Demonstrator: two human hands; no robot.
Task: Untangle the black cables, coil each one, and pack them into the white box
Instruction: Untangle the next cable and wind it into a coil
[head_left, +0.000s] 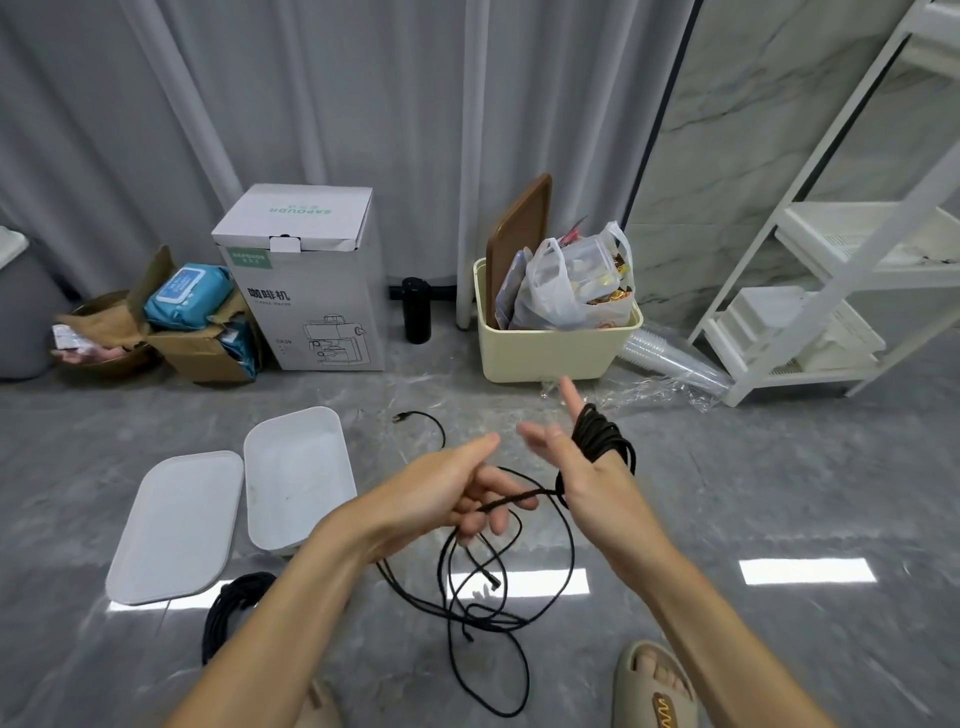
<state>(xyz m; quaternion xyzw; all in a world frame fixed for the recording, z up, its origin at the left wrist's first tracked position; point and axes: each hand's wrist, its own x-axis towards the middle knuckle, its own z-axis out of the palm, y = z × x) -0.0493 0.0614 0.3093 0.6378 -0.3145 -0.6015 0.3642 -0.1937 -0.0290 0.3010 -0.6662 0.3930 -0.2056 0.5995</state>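
A black cable is wound in a coil (597, 434) around my right hand (576, 462), whose fingers are spread and straight. From the coil the cable runs taut to my left hand (467, 493), which curls its fingers round the strand. The loose rest of the black cable (483, 613) lies in tangled loops on the floor below both hands, one plug end (400, 417) farther back. A second black cable, coiled in a bundle (234, 603), lies at the left by my forearm. The white box (298, 478) stands open on the floor, its lid (176, 525) beside it.
At the back stand a white appliance carton (306, 280), a cardboard box with wipes (192, 322), a black bottle (416, 312), a cream bin full of bags (556, 338) and a white shelf rack (831, 270). My sandalled foot (654, 686) is at the bottom.
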